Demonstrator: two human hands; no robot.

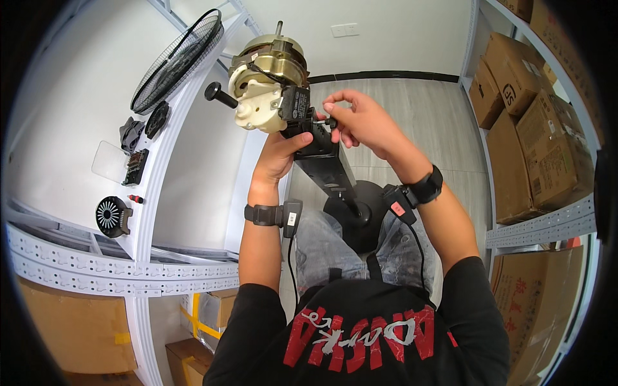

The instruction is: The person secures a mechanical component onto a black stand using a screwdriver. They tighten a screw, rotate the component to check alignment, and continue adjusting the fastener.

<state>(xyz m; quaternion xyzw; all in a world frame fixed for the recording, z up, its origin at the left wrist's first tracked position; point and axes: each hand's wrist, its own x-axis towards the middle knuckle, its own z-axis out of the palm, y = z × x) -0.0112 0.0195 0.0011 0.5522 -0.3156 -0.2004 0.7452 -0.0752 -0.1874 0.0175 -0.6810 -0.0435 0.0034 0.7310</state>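
A stripped fan head stands in front of me, with a brass-coloured motor (273, 61) above a cream gearbox (257, 109). A black capacitor box (296, 103) is fixed to its side, and a black pull knob (221, 94) sticks out to the left. My left hand (278, 154) is wrapped round the black fan neck (317, 138) just under the motor, thumb in front. From the right, my right hand (367, 125) has its fingertips round a small black knob screw (329, 122) at the neck's side. The black column (327, 170) runs down to a round base (367, 222).
On the white shelf (168, 145) at left lie a black fan grille (180, 61), a slotted motor cover (112, 217), a circuit board (136, 168) and a small red-and-black part (135, 199). Shelving at right holds cardboard boxes (553, 145). Cables hang from both wrist straps.
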